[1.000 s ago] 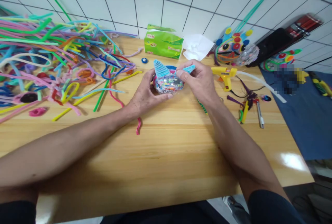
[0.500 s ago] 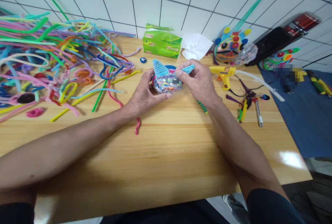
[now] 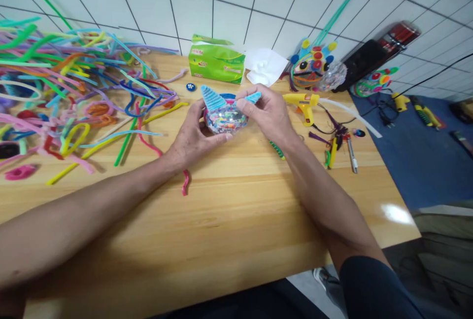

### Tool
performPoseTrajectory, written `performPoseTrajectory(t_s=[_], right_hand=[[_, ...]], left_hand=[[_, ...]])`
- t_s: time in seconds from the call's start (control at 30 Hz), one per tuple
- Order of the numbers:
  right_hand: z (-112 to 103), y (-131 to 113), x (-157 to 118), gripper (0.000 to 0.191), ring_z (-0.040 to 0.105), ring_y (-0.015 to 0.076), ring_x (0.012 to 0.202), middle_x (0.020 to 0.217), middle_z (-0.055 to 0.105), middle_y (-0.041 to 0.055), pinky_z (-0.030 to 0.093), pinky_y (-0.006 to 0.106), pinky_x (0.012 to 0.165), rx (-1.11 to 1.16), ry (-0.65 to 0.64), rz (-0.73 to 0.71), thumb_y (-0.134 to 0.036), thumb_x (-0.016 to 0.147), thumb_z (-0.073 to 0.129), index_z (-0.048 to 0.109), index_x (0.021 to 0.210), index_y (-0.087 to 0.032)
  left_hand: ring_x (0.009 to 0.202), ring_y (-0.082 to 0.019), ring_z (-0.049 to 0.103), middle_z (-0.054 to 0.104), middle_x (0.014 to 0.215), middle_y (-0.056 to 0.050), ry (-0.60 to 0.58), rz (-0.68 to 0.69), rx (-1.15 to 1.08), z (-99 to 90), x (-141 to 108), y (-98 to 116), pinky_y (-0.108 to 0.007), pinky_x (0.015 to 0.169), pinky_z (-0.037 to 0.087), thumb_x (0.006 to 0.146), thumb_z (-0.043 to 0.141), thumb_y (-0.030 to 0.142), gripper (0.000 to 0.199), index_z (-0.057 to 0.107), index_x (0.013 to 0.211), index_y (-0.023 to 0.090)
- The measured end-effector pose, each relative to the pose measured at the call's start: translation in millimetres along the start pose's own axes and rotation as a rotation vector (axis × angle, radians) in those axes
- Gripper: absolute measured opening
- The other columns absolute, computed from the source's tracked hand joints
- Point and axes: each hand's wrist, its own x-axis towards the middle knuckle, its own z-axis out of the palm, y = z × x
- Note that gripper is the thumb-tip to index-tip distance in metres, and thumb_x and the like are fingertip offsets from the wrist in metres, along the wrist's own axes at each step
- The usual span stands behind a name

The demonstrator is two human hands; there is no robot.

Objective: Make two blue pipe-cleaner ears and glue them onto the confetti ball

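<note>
A clear, rounded container (image 3: 226, 118) with multicoloured bits in it is held above the wooden table. One light blue ridged cone (image 3: 213, 98) stands at its upper left like an ear. My left hand (image 3: 195, 134) wraps round the container's left side and bottom, thumb along the lower front. Pinched between thumb and fingers of my right hand (image 3: 263, 111) is a second light blue cone (image 3: 253, 97), at the container's upper right. Whether that cone touches the container is hidden by my fingers.
Tangled pipe cleaners (image 3: 74, 77) cover the left side. Behind stand a green tissue pack (image 3: 216, 62), white tissue (image 3: 266, 66) and blue button (image 3: 190, 87). To the right lie a yellow glue gun (image 3: 303, 106), a cutter (image 3: 352, 155) and a decorated figure (image 3: 308, 70).
The whole view has shifted, so the table and items appear further left. Both hands keep the same hold on the container and the cone.
</note>
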Motion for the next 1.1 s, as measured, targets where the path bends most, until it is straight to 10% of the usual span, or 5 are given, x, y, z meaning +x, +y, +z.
performPoseTrajectory(t_s=[0.63,1.1], right_hand=[[-12.0,15.5,-0.3,0.042,0.06,0.0193,0.081,0.076,0.061,-0.0025,0.06,0.038,0.078,-0.015,-0.02,0.033,-0.065,0.088,0.085,0.065,0.084,-0.028],[-8.0,29.3,-8.0,0.055,0.072,0.0233,0.114,0.125,0.079,0.0047,0.06,0.041,0.103,0.278,-0.135,0.155,-0.053,0.077,0.094,0.072,0.12,-0.026]], left_hand=[[0.127,-0.032,0.075,0.07,0.145,-0.012,0.003,-0.018,-0.002,-1.1,4.4,7.2,-0.049,0.106,0.068,0.074,0.102,0.05,0.086,0.055,0.142,0.028],[0.126,-0.033,0.076,0.071,0.143,-0.014,0.038,-0.021,0.018,-3.9,11.6,-1.2,-0.05,0.106,0.066,0.069,0.102,0.059,0.092,0.053,0.139,0.026]])
